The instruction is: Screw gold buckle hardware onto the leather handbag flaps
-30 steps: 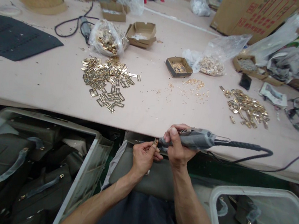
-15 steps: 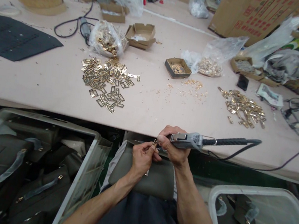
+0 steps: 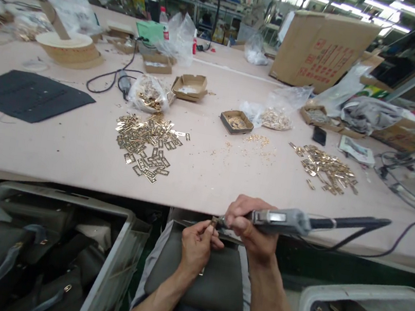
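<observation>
A: Left hand (image 3: pixel 196 245)?
B: Grip pinching, thumb against fingers, on one small gold-coloured metal fitting (image 3: pixel 214 221). Location: just below the front edge of the surface (image 3: pixel 194 192), above a grey-green bag (image 3: pixel 206 290) across the lap.

A: Right hand (image 3: pixel 253 230)?
B: Grip wrapped around one corded power screwdriver (image 3: pixel 285 220), grey body, lying nearly level. Nose towards the fitting; whether tip and metal touch, cannot tell.

A: Step in hand?
B: Judged to be fastening: driver brought to the fitting while the left fingers steady it. Screw itself: too small to make out.

A: Next move calls for?
B: Probably a firm left pinch, tip kept square to the fitting, light pressure along the driver's line. Risk: a slip sideways towards the fingertips.

A: Stock on the surface?
B: One heap, rectangular gold-coloured frames (image 3: pixel 149 141), left. One scatter, tiny gold-coloured pieces (image 3: pixel 258 140), near an open shallow box (image 3: pixel 236 123). One heap, narrow gold-coloured fittings (image 3: pixel 330 168), right.
</observation>
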Action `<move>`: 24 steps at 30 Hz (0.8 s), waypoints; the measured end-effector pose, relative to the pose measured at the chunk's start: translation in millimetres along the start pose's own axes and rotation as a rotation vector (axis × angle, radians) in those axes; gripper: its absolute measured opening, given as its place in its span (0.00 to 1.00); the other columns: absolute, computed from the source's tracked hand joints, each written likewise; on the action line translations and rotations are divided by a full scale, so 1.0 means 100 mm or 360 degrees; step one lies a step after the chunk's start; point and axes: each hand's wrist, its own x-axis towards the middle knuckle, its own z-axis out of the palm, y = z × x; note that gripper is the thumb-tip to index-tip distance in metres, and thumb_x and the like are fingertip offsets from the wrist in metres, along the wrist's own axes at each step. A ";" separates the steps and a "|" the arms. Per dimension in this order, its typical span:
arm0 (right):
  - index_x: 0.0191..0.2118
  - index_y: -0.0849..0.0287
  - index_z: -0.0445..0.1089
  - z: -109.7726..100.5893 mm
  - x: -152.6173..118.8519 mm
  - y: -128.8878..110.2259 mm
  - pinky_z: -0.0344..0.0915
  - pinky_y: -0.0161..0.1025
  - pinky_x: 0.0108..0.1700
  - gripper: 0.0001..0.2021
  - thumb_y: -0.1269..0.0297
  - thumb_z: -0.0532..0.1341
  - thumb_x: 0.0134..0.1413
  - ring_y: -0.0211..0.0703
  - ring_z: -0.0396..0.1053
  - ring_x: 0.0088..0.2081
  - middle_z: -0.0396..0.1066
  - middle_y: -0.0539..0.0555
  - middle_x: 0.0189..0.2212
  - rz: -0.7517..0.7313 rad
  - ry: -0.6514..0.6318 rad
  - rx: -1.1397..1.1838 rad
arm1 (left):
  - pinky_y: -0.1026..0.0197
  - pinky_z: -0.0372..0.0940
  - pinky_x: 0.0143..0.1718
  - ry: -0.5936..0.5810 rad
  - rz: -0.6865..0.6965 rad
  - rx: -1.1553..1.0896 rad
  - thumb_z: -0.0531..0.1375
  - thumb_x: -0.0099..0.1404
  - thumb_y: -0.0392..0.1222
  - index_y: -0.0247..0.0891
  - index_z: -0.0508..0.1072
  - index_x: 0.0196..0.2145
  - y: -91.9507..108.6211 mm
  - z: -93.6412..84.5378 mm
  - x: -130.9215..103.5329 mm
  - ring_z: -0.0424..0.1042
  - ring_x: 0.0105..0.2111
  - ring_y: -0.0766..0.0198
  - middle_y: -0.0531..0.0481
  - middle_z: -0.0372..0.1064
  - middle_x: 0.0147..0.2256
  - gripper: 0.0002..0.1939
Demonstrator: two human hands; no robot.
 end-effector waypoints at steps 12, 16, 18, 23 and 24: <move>0.32 0.59 0.65 -0.68 0.74 0.39 0.65 0.32 0.26 0.06 0.70 0.65 0.53 0.29 0.57 0.20 0.67 0.46 0.30 0.0124 0.0927 0.0857 | 0.56 0.74 0.38 0.0172 0.0451 0.0653 0.62 0.66 0.47 0.38 0.77 0.50 -0.07 0.04 -0.06 0.80 0.33 0.51 0.40 0.78 0.35 0.18; 0.33 0.59 0.65 -0.80 0.77 0.57 0.65 0.32 0.27 0.04 0.69 0.63 0.55 0.29 0.58 0.20 0.66 0.45 0.30 0.0184 0.0984 0.0929 | 0.55 0.73 0.40 0.0218 0.0449 0.0669 0.61 0.66 0.48 0.39 0.78 0.46 -0.07 0.10 -0.03 0.79 0.35 0.48 0.38 0.78 0.34 0.15; 0.32 0.59 0.65 -0.84 0.78 0.63 0.65 0.31 0.27 0.04 0.69 0.62 0.55 0.29 0.58 0.20 0.66 0.45 0.29 0.0225 0.1033 0.0961 | 0.55 0.73 0.41 0.0231 0.0470 0.0708 0.61 0.66 0.48 0.39 0.78 0.46 -0.08 0.12 -0.02 0.79 0.35 0.49 0.38 0.78 0.34 0.14; 0.33 0.59 0.64 -0.90 0.84 0.73 0.66 0.32 0.27 0.05 0.71 0.63 0.54 0.29 0.59 0.20 0.67 0.45 0.29 0.0238 0.1057 0.1103 | 0.55 0.74 0.40 0.0210 0.0566 0.0787 0.58 0.70 0.47 0.37 0.75 0.51 -0.17 0.11 0.00 0.80 0.31 0.52 0.40 0.78 0.33 0.17; 0.33 0.59 0.64 -0.91 0.87 0.75 0.66 0.31 0.27 0.06 0.71 0.63 0.54 0.30 0.60 0.20 0.67 0.45 0.29 0.0247 0.1068 0.1111 | 0.56 0.74 0.38 0.0174 0.0570 0.0773 0.58 0.70 0.47 0.36 0.74 0.52 -0.19 0.09 0.00 0.80 0.30 0.53 0.40 0.78 0.33 0.17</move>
